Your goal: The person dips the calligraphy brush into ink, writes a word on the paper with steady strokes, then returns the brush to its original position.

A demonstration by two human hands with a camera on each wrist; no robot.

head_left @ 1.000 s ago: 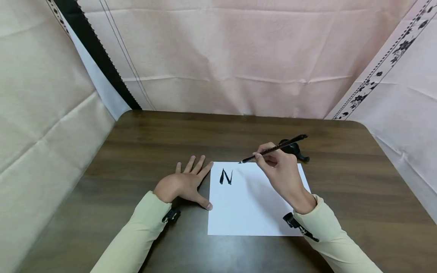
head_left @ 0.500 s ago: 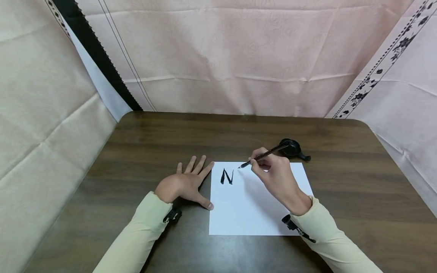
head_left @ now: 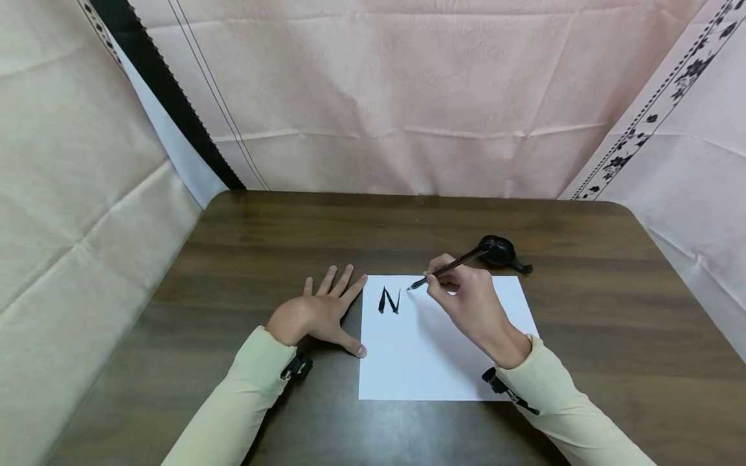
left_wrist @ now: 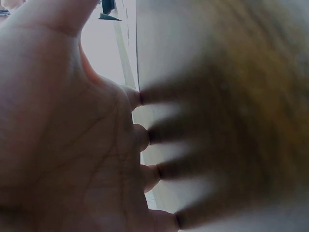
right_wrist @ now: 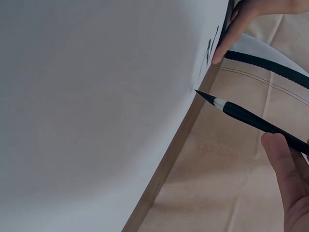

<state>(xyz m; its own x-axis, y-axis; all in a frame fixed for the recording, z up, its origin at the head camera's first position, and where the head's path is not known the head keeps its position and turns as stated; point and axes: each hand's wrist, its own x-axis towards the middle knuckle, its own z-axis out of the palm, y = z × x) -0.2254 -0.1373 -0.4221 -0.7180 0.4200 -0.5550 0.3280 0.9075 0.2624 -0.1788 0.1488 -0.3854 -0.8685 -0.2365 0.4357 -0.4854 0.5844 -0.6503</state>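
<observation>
Calligraphy brush slanting over the upper part of the white paper, tip just right of the N-shaped ink mark. Handle pinched between thumb and curled fingers of the right hand; left hand spread wide with straight fingers, gripping nothing, index fingertip and thumb at the paper's left edge. For a clean stroke, probably best to pinch lightly, steady the paper with the left hand and lead with the fine point — pressing gradually for thickness, lifting slowly to finish. Hard to tell contact from near-contact at the tip. Upper end of the handle lost, black on black, against the black dish in the head view, and cut off in the right wrist view. Worktop badly blurred in the left wrist view.
</observation>
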